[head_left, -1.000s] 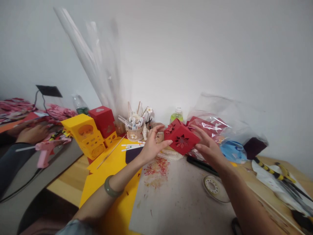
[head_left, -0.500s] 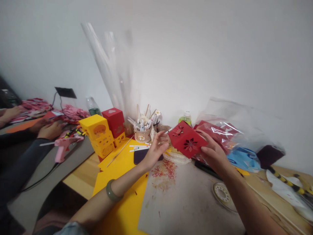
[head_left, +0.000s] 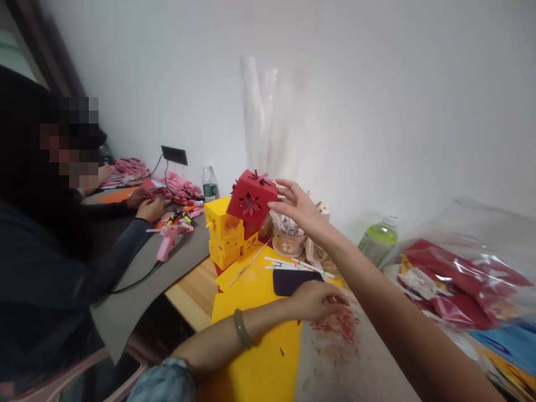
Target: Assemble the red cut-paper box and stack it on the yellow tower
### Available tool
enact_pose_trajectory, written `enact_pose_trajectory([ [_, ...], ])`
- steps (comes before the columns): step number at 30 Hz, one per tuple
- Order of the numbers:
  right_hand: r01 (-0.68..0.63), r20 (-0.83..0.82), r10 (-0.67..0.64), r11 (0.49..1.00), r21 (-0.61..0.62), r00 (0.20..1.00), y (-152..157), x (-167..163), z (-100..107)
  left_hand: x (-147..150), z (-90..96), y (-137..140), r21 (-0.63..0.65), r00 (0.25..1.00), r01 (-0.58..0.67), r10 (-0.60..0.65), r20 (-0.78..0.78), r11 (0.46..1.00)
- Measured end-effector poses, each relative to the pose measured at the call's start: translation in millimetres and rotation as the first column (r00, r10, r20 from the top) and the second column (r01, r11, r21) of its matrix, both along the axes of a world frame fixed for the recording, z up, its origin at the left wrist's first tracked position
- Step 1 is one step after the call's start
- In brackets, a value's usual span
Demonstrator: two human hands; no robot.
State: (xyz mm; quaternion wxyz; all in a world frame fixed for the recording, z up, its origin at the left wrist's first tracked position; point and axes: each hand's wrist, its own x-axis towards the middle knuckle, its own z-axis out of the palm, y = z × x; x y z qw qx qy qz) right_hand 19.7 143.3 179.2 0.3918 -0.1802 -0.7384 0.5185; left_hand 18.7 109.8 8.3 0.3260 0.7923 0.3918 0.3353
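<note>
My right hand (head_left: 293,204) grips a red paper box (head_left: 251,198) with flower-shaped cutouts by its right edge, fingers at the side and thumb near the front. The box is tilted, above and in front of a red box (head_left: 252,228) that it partly hides. Stacked yellow paper boxes (head_left: 226,245) with cutouts stand just left of it. Low over the grey mat (head_left: 326,368), my left hand (head_left: 320,301) is loosely open with bent fingers, near red scraps (head_left: 341,326). Beside its wrist lies a dark flat object (head_left: 293,282); I see nothing held in this hand.
Yellow sheets (head_left: 251,346) lie under my left forearm. Several white marker pens (head_left: 285,262) and a decorated pot (head_left: 288,243) are behind. A green bottle (head_left: 379,240) and plastic-wrapped red items (head_left: 464,279) are right. Another person's hand (head_left: 151,209) works left, near a pink glue gun (head_left: 167,237).
My view has turned left. My right hand has carried the red paper box left to the stacked boxes. My left hand has left the box's side and lowered to the mat.
</note>
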Motion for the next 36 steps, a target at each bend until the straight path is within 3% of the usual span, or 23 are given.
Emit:
enact_pose_trajectory([
  [4,-0.051,0.019,0.050,0.998,0.027,0.999,16.2,-44.0,6.8,-4.6,-2.9,3.7,0.005,0.999,-0.004,0.005,-0.045,1.000],
  [9,-0.073,0.042,0.072,0.997,0.021,0.996,34.7,-63.7,-1.2,-11.3,-2.7,4.4,0.009,0.997,0.012,-0.011,-0.078,1.000],
  [16,-0.070,0.009,0.070,0.997,0.012,0.998,45.0,-71.3,-2.9,-13.0,-6.0,7.7,0.002,0.994,0.020,-0.019,-0.108,1.000],
  [27,-0.077,-0.085,0.076,0.997,-0.001,0.993,47.8,-76.7,18.5,-12.3,-12.6,12.1,0.005,0.993,0.053,-0.052,-0.105,0.999],
  [32,-0.045,-0.073,0.045,0.999,0.009,0.996,43.3,-65.9,9.9,-13.5,-13.1,11.4,-0.007,0.997,0.000,0.000,-0.077,1.000],
  [36,0.051,-0.122,-0.039,0.994,0.095,0.992,34.8,-50.0,-2.9,-17.9,-11.3,12.1,-0.028,0.998,-0.053,0.052,-0.040,0.998],
])
